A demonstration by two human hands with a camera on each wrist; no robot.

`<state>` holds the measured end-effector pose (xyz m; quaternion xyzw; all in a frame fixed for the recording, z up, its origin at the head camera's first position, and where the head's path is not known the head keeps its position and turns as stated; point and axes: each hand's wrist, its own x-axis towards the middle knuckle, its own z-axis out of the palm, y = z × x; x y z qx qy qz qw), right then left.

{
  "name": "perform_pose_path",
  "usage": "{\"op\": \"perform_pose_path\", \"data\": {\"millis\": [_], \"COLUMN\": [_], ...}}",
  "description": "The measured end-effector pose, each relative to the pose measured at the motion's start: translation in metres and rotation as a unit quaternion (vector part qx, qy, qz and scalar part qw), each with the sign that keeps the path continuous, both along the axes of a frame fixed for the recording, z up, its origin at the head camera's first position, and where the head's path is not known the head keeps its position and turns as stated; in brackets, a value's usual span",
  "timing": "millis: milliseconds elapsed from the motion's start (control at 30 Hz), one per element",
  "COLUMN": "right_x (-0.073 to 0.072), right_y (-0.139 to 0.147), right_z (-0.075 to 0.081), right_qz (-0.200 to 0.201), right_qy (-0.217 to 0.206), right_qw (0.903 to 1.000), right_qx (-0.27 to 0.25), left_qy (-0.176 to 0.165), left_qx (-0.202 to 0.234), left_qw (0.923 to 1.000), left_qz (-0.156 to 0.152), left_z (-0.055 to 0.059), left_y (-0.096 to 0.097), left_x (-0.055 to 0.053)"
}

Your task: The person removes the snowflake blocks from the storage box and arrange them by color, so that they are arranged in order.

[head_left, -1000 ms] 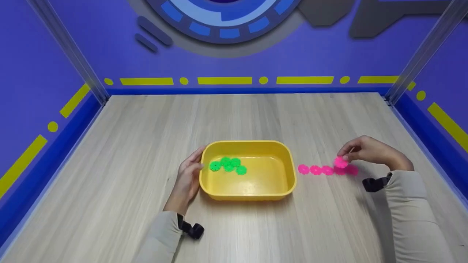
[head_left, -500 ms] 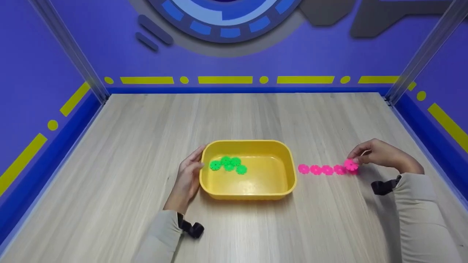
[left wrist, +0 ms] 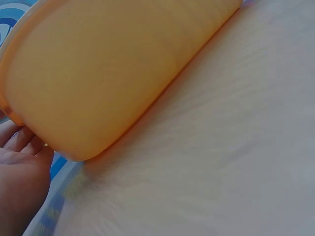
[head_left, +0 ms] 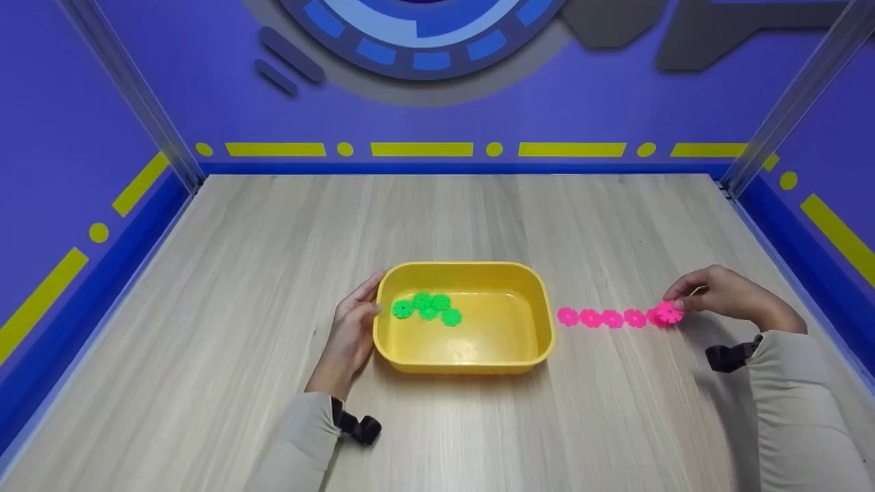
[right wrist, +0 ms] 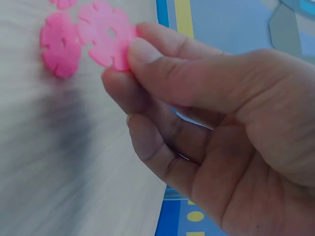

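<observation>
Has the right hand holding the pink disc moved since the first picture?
Yes, in the head view the right hand moved rightward, farther from the yellow tub, and slightly down.

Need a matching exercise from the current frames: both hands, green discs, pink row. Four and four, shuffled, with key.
1. left hand
2. right hand
3. green discs
4. pink row

A. inside the yellow bin
B. lying on the table, right of the bin
C. against the bin's left end
D. pinching a pink disc

Pairs: 1-C, 2-D, 3-A, 4-B
</observation>
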<state>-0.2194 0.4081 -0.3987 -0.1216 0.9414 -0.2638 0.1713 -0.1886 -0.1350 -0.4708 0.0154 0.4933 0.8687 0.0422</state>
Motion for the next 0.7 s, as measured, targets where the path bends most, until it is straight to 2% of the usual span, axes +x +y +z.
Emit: {"op": "perform_pose_path", "data": {"millis": [433, 700], "right_x": [0.004, 0.004], "right_y": [0.014, 0.020], "right_z": [-0.010, -0.012], "right_qz": [-0.006, -0.011], "right_qy": [0.023, 0.023], "right_qw": [0.9996, 0.9995], "right_qx": [0.012, 0.016], "left_qy": [-0.005, -0.004], "left_qx": [0.002, 0.000], "left_qw": [1.0000, 1.0000], "left_qz": [0.004, 0.006], "left_z": [0.001, 0.001], "left_y": [0.001, 0.001], "left_x": [0.001, 0.001]}}
